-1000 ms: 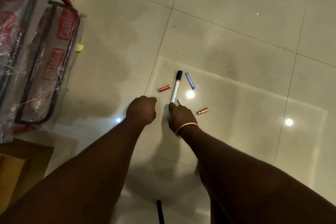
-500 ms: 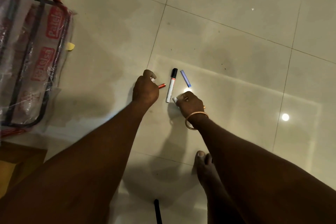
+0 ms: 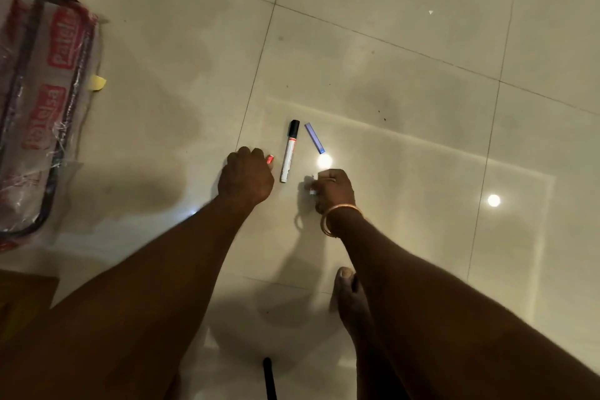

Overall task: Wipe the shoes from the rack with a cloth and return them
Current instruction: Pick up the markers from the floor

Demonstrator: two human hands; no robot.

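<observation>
Head | left hand (image 3: 245, 177) grips red stick (image 3: 269, 159) | right hand (image 3: 334, 188) pinches white stick (image 3: 311, 189) | plastic-wrapped frame (image 3: 48, 91)

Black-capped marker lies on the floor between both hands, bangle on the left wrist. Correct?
No. Head view shows the bangle on the right wrist. The marker does lie on the floor between left hand and right hand.

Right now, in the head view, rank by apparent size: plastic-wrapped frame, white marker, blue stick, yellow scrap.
1. plastic-wrapped frame, cropped at the edge
2. white marker
3. blue stick and yellow scrap: too alike to rank
</observation>
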